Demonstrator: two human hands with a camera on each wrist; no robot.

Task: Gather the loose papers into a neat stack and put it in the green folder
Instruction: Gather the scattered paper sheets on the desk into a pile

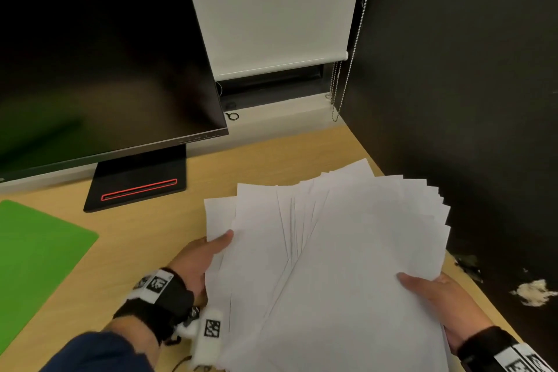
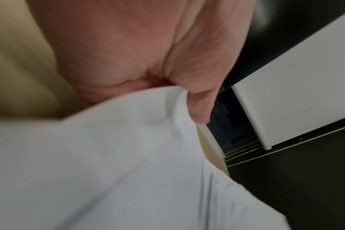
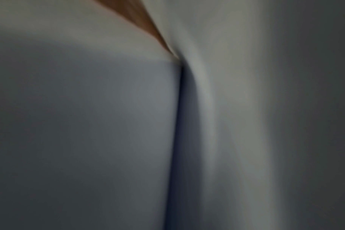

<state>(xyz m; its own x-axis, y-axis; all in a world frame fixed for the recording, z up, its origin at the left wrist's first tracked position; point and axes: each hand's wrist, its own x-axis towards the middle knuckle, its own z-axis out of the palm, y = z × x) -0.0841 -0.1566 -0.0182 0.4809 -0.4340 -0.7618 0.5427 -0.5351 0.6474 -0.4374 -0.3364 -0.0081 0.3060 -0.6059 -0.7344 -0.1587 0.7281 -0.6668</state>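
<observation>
A fanned bundle of white papers (image 1: 347,251) is held above the wooden desk at the right, its sheets askew with corners sticking out at the far end. My left hand (image 1: 205,254) grips the bundle's left edge, thumb on top. My right hand (image 1: 434,290) grips the right edge, thumb on top and fingers hidden below. In the left wrist view the papers (image 2: 128,163) sit against my palm under the thumb (image 2: 199,99). The right wrist view is filled by blurred paper (image 3: 89,132). The green folder (image 1: 33,263) lies shut and flat at the desk's left.
A dark monitor (image 1: 99,69) on a black stand (image 1: 136,184) occupies the back left. A black partition (image 1: 468,100) with chipped spots runs along the right. A white roller blind (image 1: 277,9) with bead chains (image 1: 338,90) hangs behind. Bare wood desk (image 1: 151,235) lies between folder and papers.
</observation>
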